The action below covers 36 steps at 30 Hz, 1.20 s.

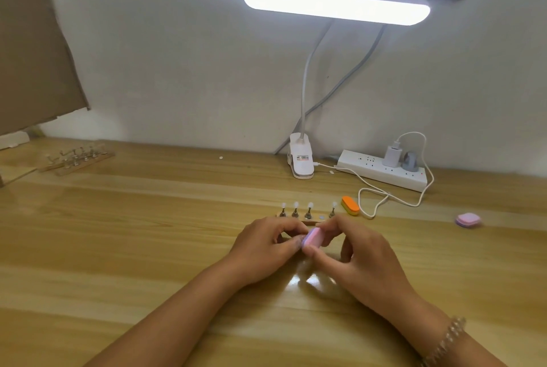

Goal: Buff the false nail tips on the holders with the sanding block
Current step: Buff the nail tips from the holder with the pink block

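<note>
Right wrist wears a beaded bracelet [453, 334]. Right grip [355, 251] pinches the pink-purple sanding block [312, 238] between thumb and fingers, above the counter [148, 248]. Left grip [266, 245] is curled, fingertips at the block's left edge; whether it holds anything, cannot tell. Four nail tips [310, 205] stand upright on holders [307, 214] just behind both.

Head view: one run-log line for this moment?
right hand pinches sanding block | left hand curled beside it, hold unclear | four nail tips on holders

Home nail-craft desk, wooden tabletop [148, 233], clip lamp [336, 5], power strip [381, 171]
</note>
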Motion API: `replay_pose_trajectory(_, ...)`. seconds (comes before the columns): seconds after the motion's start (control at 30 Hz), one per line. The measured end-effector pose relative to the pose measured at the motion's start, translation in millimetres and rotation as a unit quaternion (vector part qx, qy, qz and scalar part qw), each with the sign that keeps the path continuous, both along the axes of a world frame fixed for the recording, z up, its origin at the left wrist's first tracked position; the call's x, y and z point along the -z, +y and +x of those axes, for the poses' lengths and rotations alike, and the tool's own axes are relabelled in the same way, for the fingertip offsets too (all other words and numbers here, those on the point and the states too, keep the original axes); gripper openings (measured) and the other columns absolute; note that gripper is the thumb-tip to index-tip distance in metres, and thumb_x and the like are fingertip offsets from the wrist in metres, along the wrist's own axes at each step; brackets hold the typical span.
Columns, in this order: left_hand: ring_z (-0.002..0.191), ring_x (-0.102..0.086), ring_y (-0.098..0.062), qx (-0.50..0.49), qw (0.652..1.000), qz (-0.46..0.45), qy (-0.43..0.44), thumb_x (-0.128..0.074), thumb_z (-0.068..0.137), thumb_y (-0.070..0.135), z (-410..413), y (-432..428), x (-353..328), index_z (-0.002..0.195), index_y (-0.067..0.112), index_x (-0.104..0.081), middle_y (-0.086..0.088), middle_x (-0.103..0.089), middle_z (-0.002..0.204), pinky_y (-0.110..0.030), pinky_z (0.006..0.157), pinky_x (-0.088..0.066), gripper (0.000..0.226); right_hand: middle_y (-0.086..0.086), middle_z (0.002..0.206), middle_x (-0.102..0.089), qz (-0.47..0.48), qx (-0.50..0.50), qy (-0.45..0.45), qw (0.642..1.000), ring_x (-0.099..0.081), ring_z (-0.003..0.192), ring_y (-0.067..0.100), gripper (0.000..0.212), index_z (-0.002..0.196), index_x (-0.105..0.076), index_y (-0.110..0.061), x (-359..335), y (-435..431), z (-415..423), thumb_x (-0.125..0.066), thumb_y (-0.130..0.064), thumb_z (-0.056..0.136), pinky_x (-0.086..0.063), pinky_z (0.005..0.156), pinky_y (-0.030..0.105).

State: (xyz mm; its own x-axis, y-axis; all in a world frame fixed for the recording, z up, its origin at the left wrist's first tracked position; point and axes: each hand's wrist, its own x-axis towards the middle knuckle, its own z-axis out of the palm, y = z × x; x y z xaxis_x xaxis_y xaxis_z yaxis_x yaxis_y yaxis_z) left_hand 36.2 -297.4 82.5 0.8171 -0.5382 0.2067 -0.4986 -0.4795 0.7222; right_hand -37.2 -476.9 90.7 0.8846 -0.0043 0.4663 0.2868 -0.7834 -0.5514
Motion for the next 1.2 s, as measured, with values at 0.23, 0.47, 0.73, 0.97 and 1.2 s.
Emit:
replay_pose_trajectory(0.23,0.057,-0.05,0.012,0.002,1.0,-0.011,0.004,-0.063,0.094,0.028,-0.2,0.2,0.3,0.097,0.039,-0.074,0.03,-0.065,0.08,-0.01,0.056,-0.031,0.016,-0.022,0.089,-0.063,-0.026,-0.017,-0.003,1.0,-0.054,0.064,0.001,0.034,0.094,-0.06,-0.035,0.3,2.5,-2.0,-0.063,-0.062,0.075,-0.04,0.056,0.021)
replay_pose_trajectory(0.47,0.057,-0.051,0.012,0.002,1.0,-0.016,0.007,-0.063,0.094,0.025,0.4,0.4,1.4,0.096,0.038,-0.074,0.026,-0.067,0.084,-0.015,0.06,-0.034,0.016,-0.021,0.087,-0.062,-0.037,-0.009,-0.011,0.999,-0.053,0.064,-0.003,0.032,0.094,-0.059,-0.034,2.0,0.9,-0.7,-0.064,-0.06,0.076,-0.041,0.056,0.023)
replay_pose_trajectory(0.73,0.055,-0.051,0.01,-0.001,0.999,-0.03,0.011,-0.065,0.093,0.026,1.4,0.0,2.3,0.094,0.036,-0.074,0.024,-0.068,0.083,-0.018,0.059,-0.034,0.014,-0.021,0.087,-0.064,0.003,-0.015,-0.001,1.0,-0.054,0.061,0.001,0.033,0.092,-0.059,-0.034,1.7,-1.3,0.2,-0.065,-0.061,0.076,-0.041,0.057,0.024)
replay_pose_trajectory(0.97,0.054,-0.051,0.012,-0.002,1.0,-0.026,0.016,-0.067,0.092,0.029,1.7,0.1,3.0,0.095,0.037,-0.074,0.025,-0.066,0.082,-0.017,0.058,-0.033,0.011,-0.018,0.081,-0.066,0.034,0.01,-0.004,0.999,-0.055,0.06,0.004,0.027,0.09,-0.062,-0.031,0.1,-4.5,4.4,-0.072,-0.052,0.076,-0.042,0.059,0.027)
replay_pose_trajectory(1.2,0.056,-0.052,0.012,-0.006,0.999,-0.027,0.019,-0.068,0.092,0.03,1.6,0.5,2.2,0.096,0.037,-0.074,0.025,-0.069,0.087,-0.017,0.058,-0.034,0.011,-0.017,0.082,-0.068,0.053,0.017,0.005,0.998,-0.053,0.06,-0.001,0.023,0.09,-0.065,-0.029,-0.5,-6.8,7.5,-0.073,-0.048,0.079,-0.038,0.062,0.024)
